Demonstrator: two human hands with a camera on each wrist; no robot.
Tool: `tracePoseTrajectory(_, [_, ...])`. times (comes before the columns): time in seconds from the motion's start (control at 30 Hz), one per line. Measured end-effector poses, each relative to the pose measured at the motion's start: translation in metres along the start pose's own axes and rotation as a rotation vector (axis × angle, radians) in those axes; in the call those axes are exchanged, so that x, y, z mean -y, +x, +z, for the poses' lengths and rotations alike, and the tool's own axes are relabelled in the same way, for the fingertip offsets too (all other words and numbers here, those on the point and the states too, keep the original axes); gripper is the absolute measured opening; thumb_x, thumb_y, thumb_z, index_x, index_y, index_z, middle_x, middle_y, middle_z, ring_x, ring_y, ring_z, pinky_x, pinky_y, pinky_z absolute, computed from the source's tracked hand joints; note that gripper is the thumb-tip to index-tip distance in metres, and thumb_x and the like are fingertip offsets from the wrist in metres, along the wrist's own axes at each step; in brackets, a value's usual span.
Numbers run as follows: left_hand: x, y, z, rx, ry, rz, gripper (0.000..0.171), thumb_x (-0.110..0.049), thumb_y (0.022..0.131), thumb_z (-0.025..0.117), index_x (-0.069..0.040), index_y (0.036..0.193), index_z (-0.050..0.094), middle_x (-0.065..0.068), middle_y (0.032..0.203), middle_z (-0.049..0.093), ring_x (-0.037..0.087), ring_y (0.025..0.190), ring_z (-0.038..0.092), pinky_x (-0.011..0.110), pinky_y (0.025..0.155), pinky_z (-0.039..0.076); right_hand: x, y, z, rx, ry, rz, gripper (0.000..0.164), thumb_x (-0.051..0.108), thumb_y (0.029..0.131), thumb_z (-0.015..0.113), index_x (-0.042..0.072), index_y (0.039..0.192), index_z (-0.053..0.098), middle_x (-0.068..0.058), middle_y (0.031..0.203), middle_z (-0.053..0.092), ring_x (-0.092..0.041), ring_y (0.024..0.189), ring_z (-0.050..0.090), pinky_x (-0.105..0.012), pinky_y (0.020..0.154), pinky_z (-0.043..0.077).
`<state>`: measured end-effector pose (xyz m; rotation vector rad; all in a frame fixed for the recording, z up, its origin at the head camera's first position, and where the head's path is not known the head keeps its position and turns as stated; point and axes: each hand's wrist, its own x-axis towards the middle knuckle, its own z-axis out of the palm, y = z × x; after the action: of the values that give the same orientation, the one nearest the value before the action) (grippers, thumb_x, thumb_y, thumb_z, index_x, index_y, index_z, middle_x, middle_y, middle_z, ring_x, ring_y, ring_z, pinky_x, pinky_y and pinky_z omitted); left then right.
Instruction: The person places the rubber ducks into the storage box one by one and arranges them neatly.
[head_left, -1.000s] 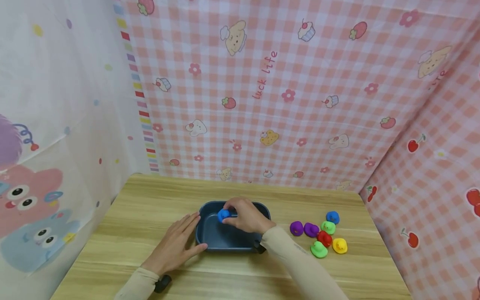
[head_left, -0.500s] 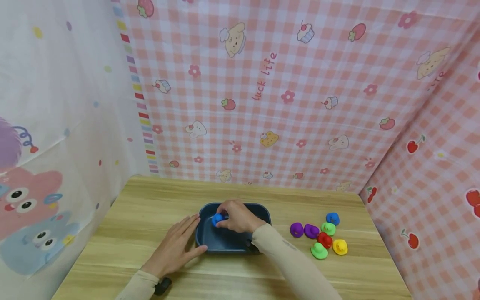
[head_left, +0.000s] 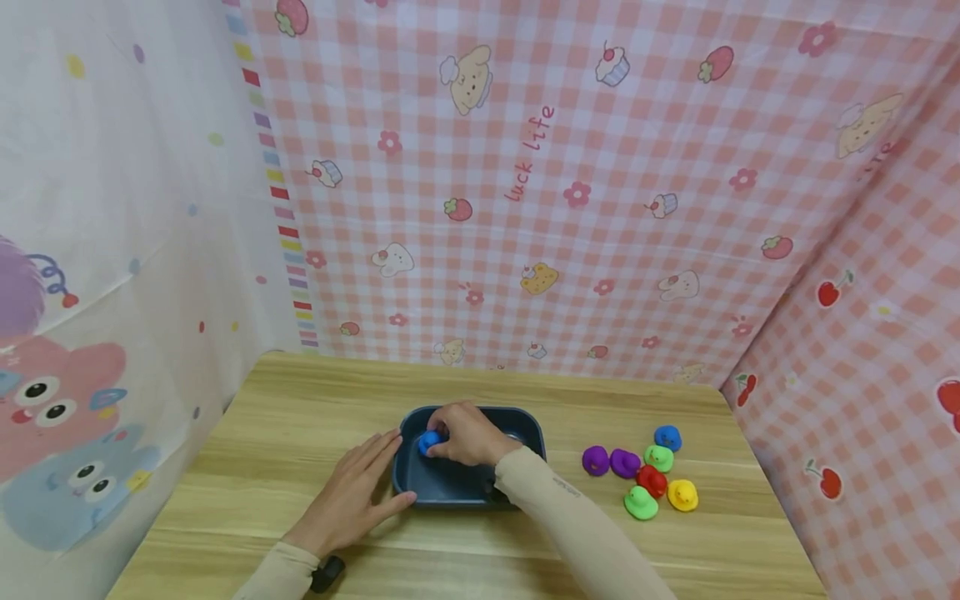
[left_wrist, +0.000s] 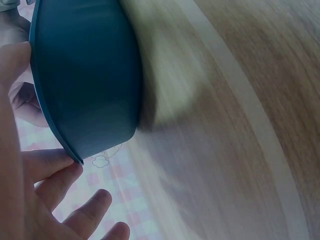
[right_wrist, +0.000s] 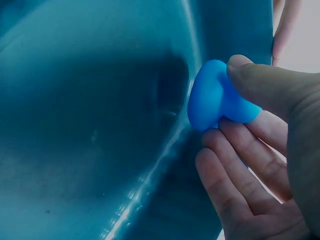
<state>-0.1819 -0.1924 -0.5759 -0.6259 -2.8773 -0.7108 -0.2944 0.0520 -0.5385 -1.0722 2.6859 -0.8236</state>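
A dark blue-grey rectangular tub [head_left: 450, 485] stands on the wooden table. My right hand [head_left: 468, 436] reaches into it and pinches a small blue toy duck [head_left: 428, 443] between thumb and fingers, near the left inner wall. Up close in the right wrist view, the blue duck [right_wrist: 209, 95] sits against the thumb and fingertips, just off the tub's wall. My left hand [head_left: 348, 500] rests at the tub's left end, its fingers spread and extended. In the left wrist view the fingertips and thumb of that hand [left_wrist: 42, 200] touch the rim of the tub [left_wrist: 90, 75].
Right of the tub several toy ducks lie in a cluster: purple ones [head_left: 625, 463], green ones [head_left: 641, 502], a red one [head_left: 652, 481], a yellow one [head_left: 682, 495] and another blue one [head_left: 667, 437]. Patterned cloth walls [head_left: 540, 250] enclose the wooden table [head_left: 300, 400].
My right hand has carried the blue duck leftward and slightly lower inside the tub, toward its left wall. The left hand stays in place at the rim.
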Motion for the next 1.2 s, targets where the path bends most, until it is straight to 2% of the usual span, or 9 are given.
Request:
tracePoseTrajectory(0.13, [-0.002, 0.001, 0.001, -0.004, -0.009, 0.0, 0.091, -0.055, 0.105, 0.077, -0.002, 0.172, 0.045, 0.016, 0.181, 0.044, 0.048, 0.166, 0.044, 0.073, 0.132, 0.04, -0.011, 0.005, 0.009, -0.012, -0.023, -0.021, 0.022, 0.022, 0.097, 0.092, 0.009, 0.112, 0.085, 0.0, 0.099, 0.082, -0.007, 0.085, 0.069, -0.025, 0.077, 0.061])
tracePoseTrajectory(0.37, [-0.003, 0.001, 0.0, -0.007, -0.006, 0.006, 0.091, -0.057, 0.105, 0.076, -0.002, 0.172, 0.046, 0.016, 0.181, 0.044, 0.047, 0.166, 0.044, 0.072, 0.132, 0.04, -0.017, 0.012, 0.016, 0.004, -0.012, 0.014, 0.025, 0.028, 0.095, 0.094, 0.011, 0.111, 0.085, 0.002, 0.098, 0.081, -0.003, 0.084, 0.067, -0.02, 0.079, 0.06])
tracePoseTrajectory(0.57, [-0.003, 0.0, 0.0, -0.008, -0.015, 0.006, 0.092, -0.057, 0.105, 0.076, -0.002, 0.172, 0.045, 0.016, 0.181, 0.044, 0.047, 0.166, 0.044, 0.072, 0.132, 0.04, 0.006, 0.008, 0.004, 0.038, -0.066, 0.067, 0.024, 0.025, 0.096, 0.094, 0.009, 0.112, 0.085, -0.001, 0.102, 0.081, -0.006, 0.085, 0.067, -0.023, 0.08, 0.061])
tracePoseTrajectory(0.7, [-0.002, 0.0, 0.001, -0.015, -0.008, 0.008, 0.092, -0.059, 0.105, 0.076, -0.002, 0.172, 0.045, 0.016, 0.181, 0.045, 0.047, 0.166, 0.045, 0.072, 0.132, 0.041, -0.008, 0.015, 0.016, 0.042, -0.054, 0.079, 0.026, 0.029, 0.095, 0.095, 0.012, 0.111, 0.085, 0.003, 0.098, 0.079, -0.004, 0.082, 0.064, -0.022, 0.078, 0.059])
tracePoseTrajectory(0.8, [-0.002, -0.001, 0.001, -0.022, -0.008, 0.009, 0.092, -0.056, 0.105, 0.077, -0.002, 0.171, 0.046, 0.017, 0.18, 0.045, 0.048, 0.165, 0.045, 0.072, 0.131, 0.041, -0.019, 0.019, 0.023, 0.033, -0.052, 0.055, 0.026, 0.032, 0.093, 0.096, 0.014, 0.108, 0.084, 0.006, 0.093, 0.076, -0.003, 0.079, 0.062, -0.022, 0.074, 0.058])
tracePoseTrajectory(0.97, [-0.003, -0.001, 0.001, -0.025, -0.007, 0.009, 0.092, -0.055, 0.104, 0.079, -0.001, 0.171, 0.046, 0.017, 0.18, 0.046, 0.048, 0.164, 0.046, 0.072, 0.131, 0.042, -0.005, 0.016, 0.016, 0.04, -0.107, 0.045, 0.026, 0.029, 0.096, 0.094, 0.011, 0.112, 0.084, 0.002, 0.096, 0.078, -0.007, 0.081, 0.065, -0.025, 0.075, 0.061])
tracePoseTrajectory(1.2, [-0.002, -0.001, 0.0, -0.027, -0.01, 0.01, 0.092, -0.056, 0.105, 0.078, -0.001, 0.171, 0.046, 0.018, 0.18, 0.046, 0.047, 0.164, 0.047, 0.072, 0.13, 0.042, 0.009, 0.015, 0.007, 0.057, -0.114, 0.083, 0.029, 0.029, 0.095, 0.095, 0.009, 0.113, 0.084, -0.001, 0.1, 0.081, -0.004, 0.081, 0.065, -0.02, 0.077, 0.059])
